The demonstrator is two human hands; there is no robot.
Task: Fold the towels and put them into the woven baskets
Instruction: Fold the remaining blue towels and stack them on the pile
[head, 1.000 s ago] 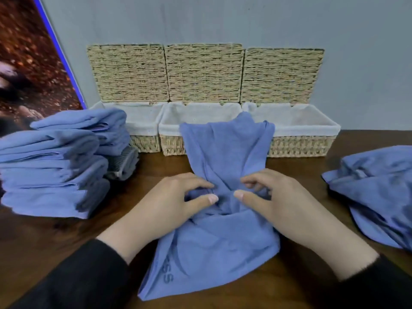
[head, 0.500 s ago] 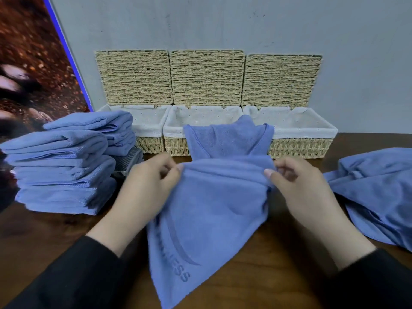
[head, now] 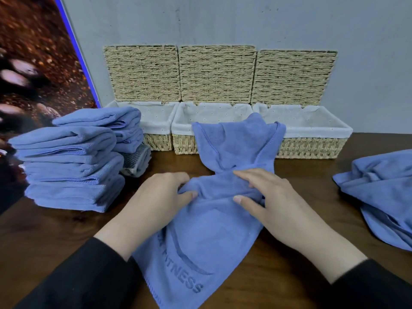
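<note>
A blue towel (head: 214, 230) lies on the dark wooden table (head: 55, 237), gathered at its middle, its far end draped up against the front of the middle basket (head: 185, 130). The left hand (head: 153, 204) pinches the gathered fold between thumb and fingers. The right hand (head: 274, 201) lies on the same fold, thumb tucked beneath it; it seems to grasp the cloth, though the fingers look fairly flat. Three lined woven baskets stand in a row by the wall, lids propped upright behind them. A stack of folded towels (head: 71, 166) sits at the left, and a loose heap of towels (head: 383, 197) at the right.
</note>
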